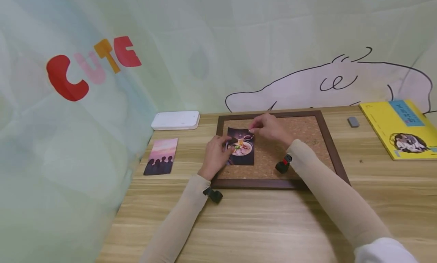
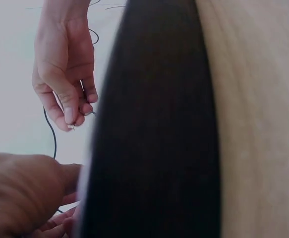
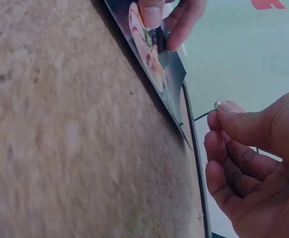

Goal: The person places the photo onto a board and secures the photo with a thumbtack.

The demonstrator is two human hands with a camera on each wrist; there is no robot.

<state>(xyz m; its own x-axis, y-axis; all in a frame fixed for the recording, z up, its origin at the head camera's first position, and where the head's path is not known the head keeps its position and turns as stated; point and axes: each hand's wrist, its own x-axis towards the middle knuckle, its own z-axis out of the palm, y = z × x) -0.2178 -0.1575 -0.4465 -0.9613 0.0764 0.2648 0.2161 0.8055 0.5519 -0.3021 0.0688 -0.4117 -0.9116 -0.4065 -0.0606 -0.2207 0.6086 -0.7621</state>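
Note:
A dark photo of a noodle bowl (image 1: 244,148) lies on the left part of a brown-framed cork board (image 1: 286,157). The left hand (image 1: 217,154) touches it at its left side, thumb and fingers spread over the picture; the right wrist view shows those fingers on the photo (image 3: 173,74). Near the photo's upper right corner, the right hand (image 1: 271,129) pinches a small shiny pin (image 3: 218,104) between thumb and index finger. In the right wrist view the pin is apart from the photo. The left wrist view shows the right hand (image 2: 67,74) with the pin's thin point downward.
A sunset photo (image 1: 161,157) lies left of the board, below a white case (image 1: 175,120). To the board's right are a small grey block (image 1: 353,122) and a yellow book (image 1: 403,132). A printed curtain (image 1: 211,47) hangs behind the table.

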